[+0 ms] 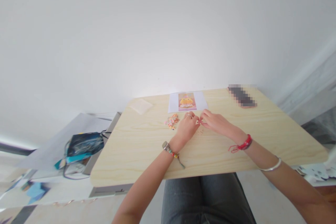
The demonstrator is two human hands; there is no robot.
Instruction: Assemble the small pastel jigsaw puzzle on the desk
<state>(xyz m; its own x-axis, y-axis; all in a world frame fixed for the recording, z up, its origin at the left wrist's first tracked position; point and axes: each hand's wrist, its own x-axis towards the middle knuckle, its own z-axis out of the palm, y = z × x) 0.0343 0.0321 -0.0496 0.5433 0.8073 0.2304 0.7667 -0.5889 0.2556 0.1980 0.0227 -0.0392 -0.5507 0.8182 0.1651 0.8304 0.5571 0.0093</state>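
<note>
My left hand [187, 126] and my right hand [215, 123] meet fingertip to fingertip over the middle of a pale wooden table [147, 154]. Both pinch something tiny and reddish between them that is too small to name. A small heap of colourful beads [172, 121] lies just left of my left hand. Behind the hands lies a white sheet with a picture of a yellow figure [187, 101]. My left wrist wears a beaded bracelet, my right wrist a red string band and a silver bangle.
A blurred dark object [241, 96] lies at the table's far right. A small translucent bag [141, 106] sits at the far left. Left of the table, a lower surface holds a dark blue pouch with cables [84, 145]. A white wall stands behind.
</note>
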